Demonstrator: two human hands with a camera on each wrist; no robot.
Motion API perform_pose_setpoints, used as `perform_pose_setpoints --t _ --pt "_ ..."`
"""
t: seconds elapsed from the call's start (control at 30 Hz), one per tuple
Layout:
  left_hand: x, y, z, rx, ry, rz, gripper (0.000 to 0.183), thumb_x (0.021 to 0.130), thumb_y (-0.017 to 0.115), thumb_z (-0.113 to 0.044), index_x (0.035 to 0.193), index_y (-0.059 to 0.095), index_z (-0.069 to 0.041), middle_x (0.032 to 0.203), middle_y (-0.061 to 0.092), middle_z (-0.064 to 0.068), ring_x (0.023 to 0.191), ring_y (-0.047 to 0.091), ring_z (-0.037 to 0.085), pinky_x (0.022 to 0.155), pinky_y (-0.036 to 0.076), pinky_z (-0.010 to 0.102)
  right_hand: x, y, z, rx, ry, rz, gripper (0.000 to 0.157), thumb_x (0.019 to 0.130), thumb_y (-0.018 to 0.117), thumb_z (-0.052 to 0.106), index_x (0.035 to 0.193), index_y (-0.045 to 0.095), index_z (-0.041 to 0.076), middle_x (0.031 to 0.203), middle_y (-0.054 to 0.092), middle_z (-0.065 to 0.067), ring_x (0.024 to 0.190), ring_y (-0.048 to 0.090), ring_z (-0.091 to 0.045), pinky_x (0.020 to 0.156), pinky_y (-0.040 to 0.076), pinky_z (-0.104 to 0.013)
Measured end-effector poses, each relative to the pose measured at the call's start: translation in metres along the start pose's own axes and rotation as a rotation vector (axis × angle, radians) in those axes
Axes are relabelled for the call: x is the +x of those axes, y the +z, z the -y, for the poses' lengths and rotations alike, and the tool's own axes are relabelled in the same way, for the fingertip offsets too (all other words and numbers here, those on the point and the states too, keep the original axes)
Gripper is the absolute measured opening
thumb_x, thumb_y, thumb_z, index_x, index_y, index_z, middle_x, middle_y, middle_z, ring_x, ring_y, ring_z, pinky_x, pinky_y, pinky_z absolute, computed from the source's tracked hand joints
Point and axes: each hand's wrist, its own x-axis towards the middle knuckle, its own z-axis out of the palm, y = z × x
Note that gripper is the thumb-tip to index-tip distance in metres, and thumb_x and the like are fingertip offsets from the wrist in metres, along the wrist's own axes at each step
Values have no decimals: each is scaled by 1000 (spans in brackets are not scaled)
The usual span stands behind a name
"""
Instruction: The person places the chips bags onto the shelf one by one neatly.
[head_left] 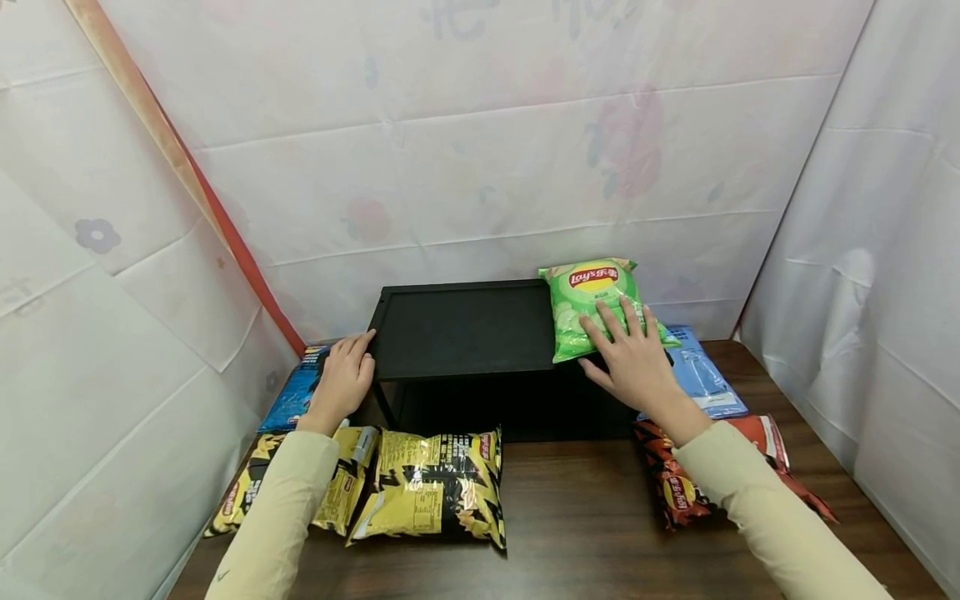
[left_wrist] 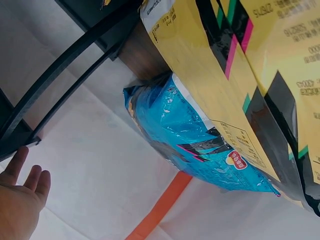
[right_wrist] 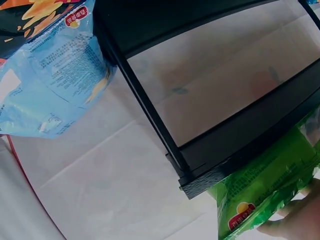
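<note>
While a blue bag (head_left: 291,398) is being borne by the table (head_left: 577,517) at left, the left edge of a black shelf (head_left: 465,329) is being touched by the left hand (head_left: 345,377), its fingers loosely extended. Atop the shelf's right end, a green bag (head_left: 581,310) is being touched by the spread right hand (head_left: 633,362). A pale-blue bag (head_left: 703,375) is being borne farther right.

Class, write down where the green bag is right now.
In the head view, the green bag lies on the right end of the black shelf, touched by the right hand; the light blue bag is lower, to its right.
</note>
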Motion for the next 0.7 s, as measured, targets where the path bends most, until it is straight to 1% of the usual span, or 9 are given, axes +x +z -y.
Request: perform_pose_setpoints --t 0.2,0.33,0.5,0.6,0.7 --pt "0 0 0 -2 0 -2 47 97 27 -21 141 35 -6 139 38 21 128 29 41 105 20 60 0 3 -2 6 9 40 68 82 58 48 139 39 18 143 35 -16 134 24 -43 104 20 -63" --pt "0 -1 0 0 1 -3 47 97 27 -21 141 35 -5 139 38 21 128 29 41 105 20 60 2 2 -2 2 13 57 67 83 57 49 140 39 19 144 34 -15 134 22 -42 105 20 -63" --pt "0 -1 1 -1 1 -2 47 97 27 -21 141 35 -5 139 38 21 128 29 41 105 20 60 4 0 -4 9 20 100 68 84 56 48 141 36 19 146 31 -15 135 20 -43 105 18 -63" --pt "-1 -2 0 -6 -3 -3 47 97 28 -21 141 35 -5 139 38 21 128 29 41 105 20 60 4 -2 -4 19 15 95 68 84 57 47 141 35 19 146 30 -15 135 19 -42 106 17 -63" --pt "-1 -1 0 -5 -6 0 47 97 27 -21 141 35 -5 140 38 21 128 29 41 105 20 59 2 -2 -6 21 3 69 68 83 59 45 141 36 18 146 31 -15 135 20 -42 105 18 -63"
